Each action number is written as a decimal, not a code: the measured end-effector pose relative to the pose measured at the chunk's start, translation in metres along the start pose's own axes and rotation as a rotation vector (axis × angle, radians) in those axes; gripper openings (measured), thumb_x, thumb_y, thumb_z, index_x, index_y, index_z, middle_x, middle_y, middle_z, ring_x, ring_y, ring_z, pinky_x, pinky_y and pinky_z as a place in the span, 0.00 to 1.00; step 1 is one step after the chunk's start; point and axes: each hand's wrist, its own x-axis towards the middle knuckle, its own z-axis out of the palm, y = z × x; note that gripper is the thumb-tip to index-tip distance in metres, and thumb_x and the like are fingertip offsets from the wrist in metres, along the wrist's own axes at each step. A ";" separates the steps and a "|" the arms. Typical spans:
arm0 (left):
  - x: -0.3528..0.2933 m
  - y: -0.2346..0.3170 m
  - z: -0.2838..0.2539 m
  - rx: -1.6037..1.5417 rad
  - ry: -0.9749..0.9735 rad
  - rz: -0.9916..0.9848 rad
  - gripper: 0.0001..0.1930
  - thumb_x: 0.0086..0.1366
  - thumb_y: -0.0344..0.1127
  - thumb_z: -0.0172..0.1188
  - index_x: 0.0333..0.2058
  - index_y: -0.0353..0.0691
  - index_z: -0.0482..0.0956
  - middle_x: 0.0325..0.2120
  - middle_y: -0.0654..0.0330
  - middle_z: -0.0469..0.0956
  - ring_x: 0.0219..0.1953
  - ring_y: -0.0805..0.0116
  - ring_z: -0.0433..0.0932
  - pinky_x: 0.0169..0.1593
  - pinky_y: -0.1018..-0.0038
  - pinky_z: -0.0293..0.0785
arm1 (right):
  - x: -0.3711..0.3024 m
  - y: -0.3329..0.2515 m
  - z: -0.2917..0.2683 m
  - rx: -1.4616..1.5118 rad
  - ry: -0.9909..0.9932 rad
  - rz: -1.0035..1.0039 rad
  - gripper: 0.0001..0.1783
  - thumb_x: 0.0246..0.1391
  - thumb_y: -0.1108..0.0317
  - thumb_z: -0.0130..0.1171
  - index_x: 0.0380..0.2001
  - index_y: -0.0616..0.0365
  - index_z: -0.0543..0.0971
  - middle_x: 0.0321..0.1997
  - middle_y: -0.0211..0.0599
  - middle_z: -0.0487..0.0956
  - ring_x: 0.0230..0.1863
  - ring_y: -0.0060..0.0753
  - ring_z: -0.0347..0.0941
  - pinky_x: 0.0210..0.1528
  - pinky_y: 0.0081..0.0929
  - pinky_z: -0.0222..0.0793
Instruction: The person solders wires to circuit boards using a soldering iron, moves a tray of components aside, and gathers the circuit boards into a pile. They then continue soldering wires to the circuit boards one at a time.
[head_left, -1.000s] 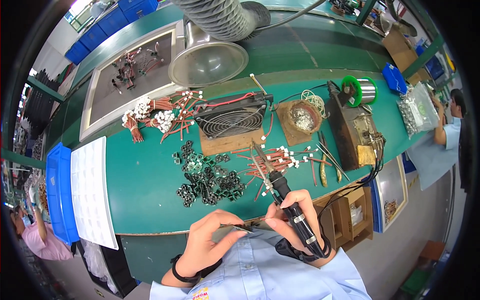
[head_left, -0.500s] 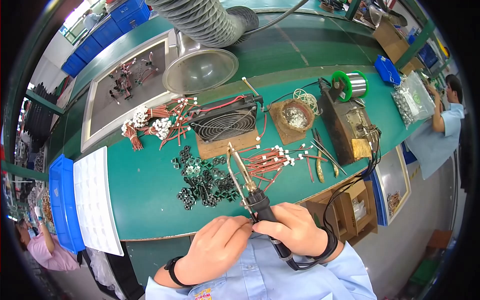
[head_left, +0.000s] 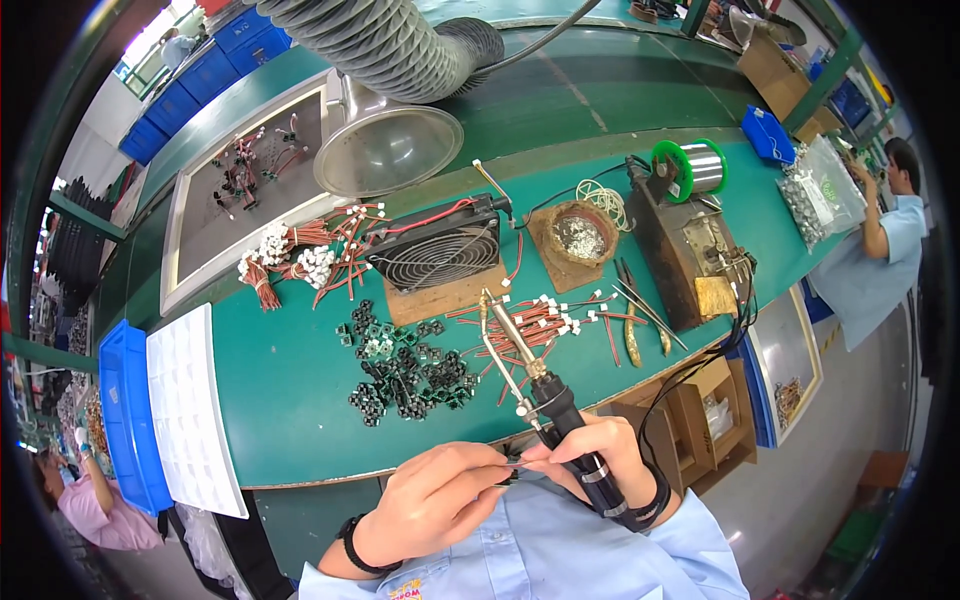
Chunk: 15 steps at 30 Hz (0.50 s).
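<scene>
My right hand (head_left: 608, 452) is wrapped round the black handle of a soldering iron (head_left: 556, 400), whose metal tip and thin side tube point away over the bench edge. My left hand (head_left: 435, 502) is closed in a pinch on a small dark part (head_left: 511, 477), mostly hidden by the fingers. A thin strand, too small to make out, runs between the fingertips of both hands, which nearly meet. Beyond them lie a heap of small black and green parts (head_left: 410, 380) and a spread of red-brown wires with white connectors (head_left: 540, 325).
A black fan (head_left: 440, 250) stands on a wooden board. Right of it are a solder pot (head_left: 582, 238), a solder reel (head_left: 700, 170), pliers (head_left: 630, 330) and a metal box (head_left: 680, 250). A white tray (head_left: 195, 410) lies left; an extractor hood (head_left: 390, 150) hangs above. Co-workers sit on both sides.
The iron and my right hand have shifted right and tilted more. My hands have drawn slightly apart, and the small dark part and thin strand now show between the fingertips.
</scene>
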 end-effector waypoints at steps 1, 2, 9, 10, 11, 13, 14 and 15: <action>-0.001 0.000 0.002 0.002 0.025 -0.011 0.11 0.41 0.23 0.64 0.28 0.32 0.77 0.31 0.56 0.75 0.32 0.60 0.78 0.33 0.71 0.76 | -0.001 0.000 0.003 0.057 0.061 0.017 0.20 0.40 0.77 0.65 0.38 0.51 0.73 0.28 0.34 0.78 0.28 0.34 0.75 0.28 0.22 0.69; -0.001 0.001 0.004 0.003 0.049 -0.021 0.11 0.41 0.23 0.64 0.29 0.32 0.77 0.31 0.57 0.76 0.32 0.60 0.78 0.33 0.71 0.76 | -0.001 -0.001 0.005 0.113 0.122 0.036 0.20 0.40 0.78 0.67 0.37 0.52 0.73 0.31 0.35 0.80 0.31 0.36 0.78 0.29 0.22 0.71; 0.003 0.003 0.009 0.214 0.007 0.023 0.10 0.45 0.21 0.62 0.30 0.30 0.77 0.34 0.56 0.75 0.34 0.61 0.77 0.37 0.70 0.76 | 0.012 -0.001 -0.002 -0.269 -0.058 -0.187 0.22 0.40 0.76 0.60 0.42 0.53 0.72 0.23 0.32 0.72 0.23 0.37 0.70 0.28 0.28 0.66; 0.003 0.004 0.009 0.225 0.014 0.016 0.11 0.45 0.21 0.62 0.30 0.30 0.77 0.34 0.56 0.75 0.34 0.61 0.77 0.37 0.70 0.76 | 0.012 -0.003 -0.001 -0.295 -0.063 -0.187 0.22 0.40 0.76 0.60 0.43 0.53 0.72 0.23 0.32 0.72 0.23 0.37 0.70 0.28 0.29 0.66; 0.002 0.004 0.010 0.235 0.020 0.006 0.11 0.45 0.21 0.62 0.30 0.30 0.77 0.34 0.56 0.75 0.34 0.61 0.77 0.37 0.70 0.76 | 0.011 -0.002 0.000 -0.294 -0.063 -0.184 0.22 0.40 0.76 0.60 0.43 0.53 0.72 0.23 0.32 0.72 0.23 0.37 0.70 0.28 0.29 0.66; 0.002 0.005 0.011 0.215 0.024 -0.031 0.11 0.45 0.21 0.62 0.30 0.30 0.77 0.34 0.56 0.75 0.34 0.61 0.77 0.37 0.70 0.76 | 0.007 0.001 0.004 -0.265 -0.056 -0.115 0.22 0.40 0.77 0.60 0.43 0.54 0.72 0.24 0.33 0.73 0.23 0.37 0.69 0.27 0.29 0.65; 0.002 0.006 0.011 0.196 0.031 -0.068 0.11 0.45 0.21 0.63 0.31 0.31 0.77 0.34 0.56 0.75 0.33 0.61 0.77 0.37 0.70 0.76 | 0.006 0.002 0.005 -0.250 -0.053 -0.080 0.22 0.40 0.77 0.60 0.43 0.54 0.72 0.24 0.33 0.73 0.23 0.37 0.69 0.27 0.30 0.64; 0.002 0.006 0.011 0.177 0.037 -0.104 0.11 0.45 0.22 0.63 0.31 0.31 0.77 0.34 0.57 0.75 0.33 0.61 0.77 0.36 0.70 0.76 | 0.006 0.002 0.007 -0.249 -0.053 -0.079 0.22 0.40 0.77 0.60 0.43 0.54 0.72 0.24 0.33 0.73 0.23 0.37 0.69 0.27 0.30 0.64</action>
